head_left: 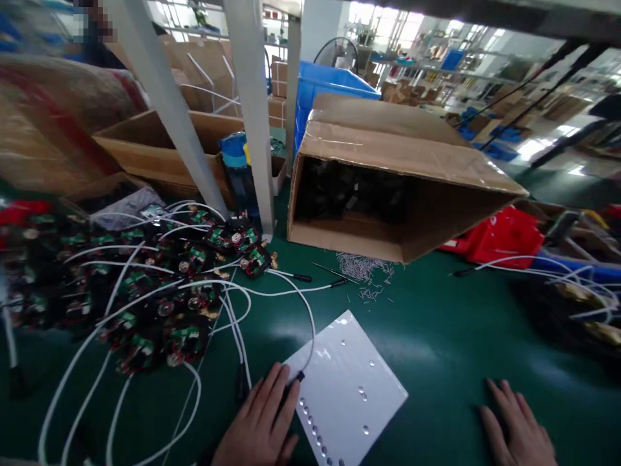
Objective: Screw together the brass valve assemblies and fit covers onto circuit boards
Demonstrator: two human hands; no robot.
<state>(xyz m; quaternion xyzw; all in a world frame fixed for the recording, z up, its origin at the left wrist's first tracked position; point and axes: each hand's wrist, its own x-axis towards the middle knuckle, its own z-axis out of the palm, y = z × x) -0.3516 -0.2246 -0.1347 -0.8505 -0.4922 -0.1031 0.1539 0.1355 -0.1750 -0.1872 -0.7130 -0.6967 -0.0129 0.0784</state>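
My left hand (262, 417) lies with fingers stretched out at the left edge of a white sheet (349, 362) carrying several small clear round dots. By its fingertips is the black plug end (301, 375) of a white cable (313, 323); whether the fingers touch it I cannot tell. At the lower right, my right hand (519, 427) rests on the green table (436, 362), fingers apart and nothing in them. On the left sits a crowd of small black assemblies (187, 336) with green circuit boards, red wires and white cables.
An open cardboard box (407, 142) with dark parts inside lies on its side at the back. Before it are a pile of small metal pins (361, 265) and a thin rod (334, 272). Metal posts (250, 116), a bottle (237, 171) and a red bin (507, 236) stand around.
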